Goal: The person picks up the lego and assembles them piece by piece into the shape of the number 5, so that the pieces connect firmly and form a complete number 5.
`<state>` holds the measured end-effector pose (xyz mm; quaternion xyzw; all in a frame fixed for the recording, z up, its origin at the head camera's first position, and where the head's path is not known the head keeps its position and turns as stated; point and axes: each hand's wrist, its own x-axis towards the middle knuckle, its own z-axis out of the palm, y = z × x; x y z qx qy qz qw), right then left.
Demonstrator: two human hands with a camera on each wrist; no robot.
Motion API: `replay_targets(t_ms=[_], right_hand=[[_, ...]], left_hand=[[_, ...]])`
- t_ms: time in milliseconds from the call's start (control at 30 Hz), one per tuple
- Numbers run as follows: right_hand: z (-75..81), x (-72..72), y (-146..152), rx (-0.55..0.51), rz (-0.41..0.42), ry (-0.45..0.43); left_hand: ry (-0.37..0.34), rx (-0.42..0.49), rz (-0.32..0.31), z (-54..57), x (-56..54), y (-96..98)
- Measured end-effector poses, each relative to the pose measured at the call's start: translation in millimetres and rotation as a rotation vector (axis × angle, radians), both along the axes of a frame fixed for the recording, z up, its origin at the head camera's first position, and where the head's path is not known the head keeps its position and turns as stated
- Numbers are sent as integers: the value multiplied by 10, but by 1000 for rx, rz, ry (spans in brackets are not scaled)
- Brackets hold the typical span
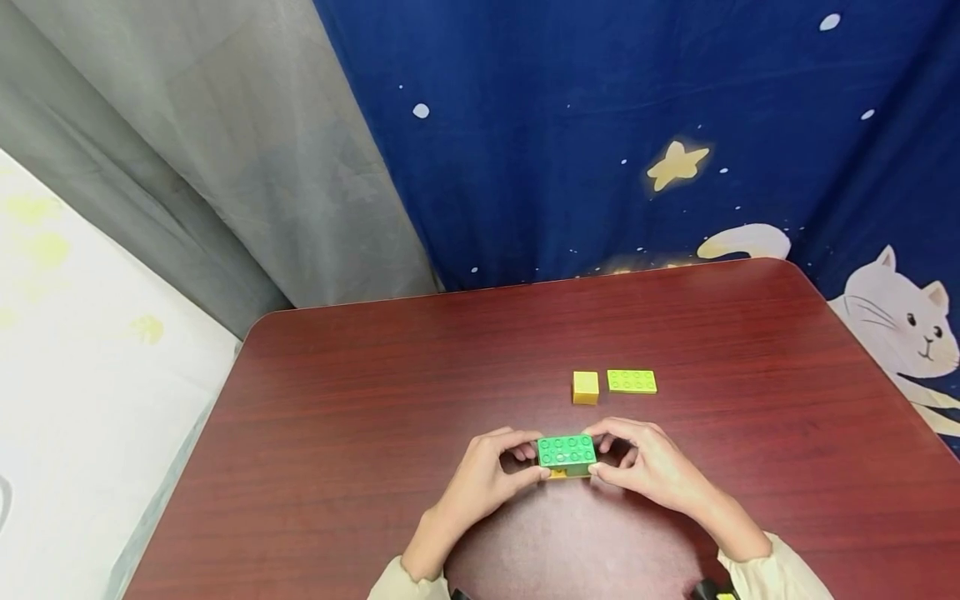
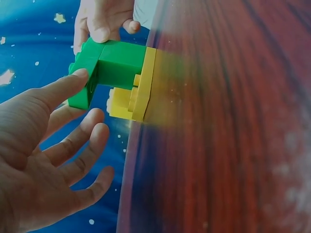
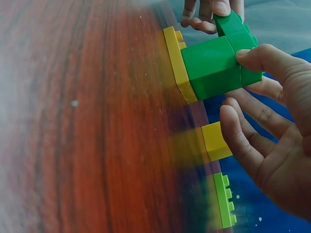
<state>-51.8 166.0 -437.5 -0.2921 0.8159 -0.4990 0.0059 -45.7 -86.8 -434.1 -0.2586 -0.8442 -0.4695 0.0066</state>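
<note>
A long green toy building brick (image 1: 566, 450) forms the top of a small stack, with studs facing up. Its left end is pinched between the thumb and index finger of my left hand (image 1: 487, 467). My right hand (image 1: 648, 462) pinches the right end the same way, its thumb near the seam with the brick below. That lower green block (image 3: 212, 68) supports the right part of the long brick, leaving a gap under the left. At the bottom lies a yellow studded plate (image 3: 179, 68) on the table. Each hand's other fingers are spread loosely behind the stack.
Behind the stack, a yellow cube (image 1: 585, 388) sits on the dark red wooden table (image 1: 360, 400). To its right lies a flat lime-green studded plate (image 1: 632, 382). Blue curtain (image 1: 555, 150) and grey curtain (image 1: 247, 150) hang beyond the table's far edge.
</note>
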Motion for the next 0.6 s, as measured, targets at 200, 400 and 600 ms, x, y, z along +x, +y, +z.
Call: replay_targets(t_ms=[200,400,600], right_hand=[[-19,0,-17,-13,-9,13],[-33,-3,-18,-31,2,9],[-22,3,10,-34,12,-15]], left_hand=[[-18,-7,1,6,-11,-7],[-2,1,0,-20,-21,-11],[-63,30,-14,-19,-23,15]])
